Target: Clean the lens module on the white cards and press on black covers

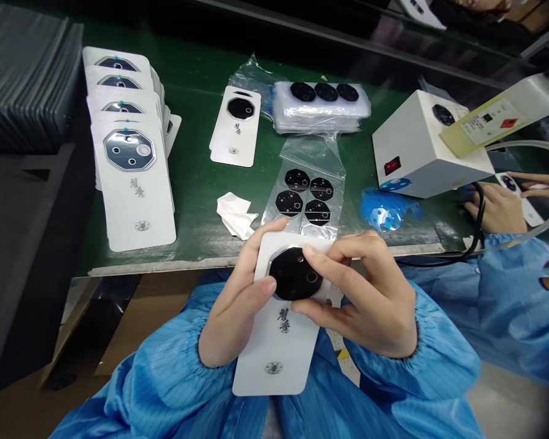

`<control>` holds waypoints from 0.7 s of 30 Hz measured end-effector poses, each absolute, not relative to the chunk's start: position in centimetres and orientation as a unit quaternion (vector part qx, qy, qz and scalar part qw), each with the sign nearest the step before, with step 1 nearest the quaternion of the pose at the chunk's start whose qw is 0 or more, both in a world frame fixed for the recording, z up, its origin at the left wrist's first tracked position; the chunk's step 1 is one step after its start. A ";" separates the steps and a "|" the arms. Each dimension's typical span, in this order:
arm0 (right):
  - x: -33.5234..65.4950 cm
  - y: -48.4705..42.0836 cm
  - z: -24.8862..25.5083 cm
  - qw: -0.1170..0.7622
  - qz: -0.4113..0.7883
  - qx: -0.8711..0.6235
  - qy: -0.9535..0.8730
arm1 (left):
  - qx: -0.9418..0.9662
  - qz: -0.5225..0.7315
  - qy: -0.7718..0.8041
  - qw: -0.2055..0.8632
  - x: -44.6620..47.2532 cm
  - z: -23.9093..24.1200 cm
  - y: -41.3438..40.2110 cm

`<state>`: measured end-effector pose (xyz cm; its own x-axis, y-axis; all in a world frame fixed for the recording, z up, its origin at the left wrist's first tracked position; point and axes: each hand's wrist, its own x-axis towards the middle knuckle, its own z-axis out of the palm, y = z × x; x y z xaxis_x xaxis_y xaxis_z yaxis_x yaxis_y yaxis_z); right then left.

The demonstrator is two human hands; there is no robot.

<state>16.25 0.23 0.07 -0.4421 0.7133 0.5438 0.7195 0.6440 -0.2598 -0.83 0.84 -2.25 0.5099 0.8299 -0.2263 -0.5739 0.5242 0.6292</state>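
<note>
A white back panel [274, 350] slants over the lap, printed side up, a black octagonal lens cover [293, 274] at its upper end, framed by both sets of fingers. The left hand [233, 311] clasps the panel's edge, thumb flat beside the cover and the other fingers mostly hidden behind, probably to brace it. The right hand [375, 299] pinches across the cover, index tip on its upper rim and thumb at its lower one, seemingly to keep it square; its remaining fingers curl. Both wrists bend inward from blue sleeves [169, 360]. Just beyond the fingertips lies a clear plastic sleeve [311, 149] with four spare covers [288, 203], presumably within easy reach; a white wipe [235, 214] sits beyond the left fingers.
</note>
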 end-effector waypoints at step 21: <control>16.2 -0.5 1.6 0.261 -0.018 -0.422 -0.868 | 0.345 0.469 0.309 0.752 -0.9 -1.4 0.7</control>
<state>16.18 -0.52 1.63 -0.5073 0.7236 0.4680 0.7420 0.6430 -0.1898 -0.93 0.74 -1.44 0.3693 0.9186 -0.1403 -0.4923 0.3215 0.8089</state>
